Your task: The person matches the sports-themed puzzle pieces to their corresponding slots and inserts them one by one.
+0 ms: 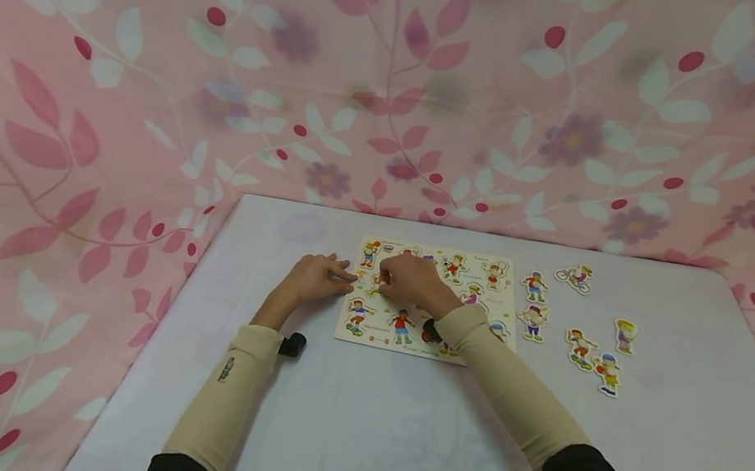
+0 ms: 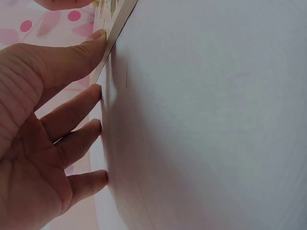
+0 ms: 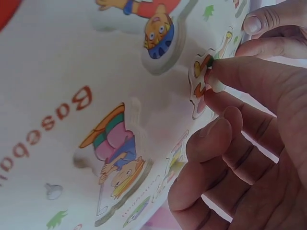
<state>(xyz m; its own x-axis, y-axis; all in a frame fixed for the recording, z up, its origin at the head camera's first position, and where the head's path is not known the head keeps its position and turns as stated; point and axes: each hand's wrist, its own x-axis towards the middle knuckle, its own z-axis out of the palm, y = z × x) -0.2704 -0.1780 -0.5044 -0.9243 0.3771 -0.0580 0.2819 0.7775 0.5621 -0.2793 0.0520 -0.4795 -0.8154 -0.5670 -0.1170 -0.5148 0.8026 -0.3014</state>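
Before you, a white table [image 1: 374, 435] spreads flat and lightly creased, backed at twelve o'clock by a pink curtain [image 1: 445, 97] patterned with leaves and flowers. The rectangular board [image 1: 498, 298] lies on it, cream-faced, thick-edged and printed with figures and words. Your left hand [image 1: 314, 277], at the board's nine o'clock, grasps nothing: fingers extended, thumb against the edge. Your right hand [image 1: 411, 281] pinches a thin, white-rimmed piece [image 3: 197, 76] between thumb and finger at the board, toward nine o'clock from its centre. Six curvy-edged cut-outs [image 1: 579, 349] lie around the board's three o'clock
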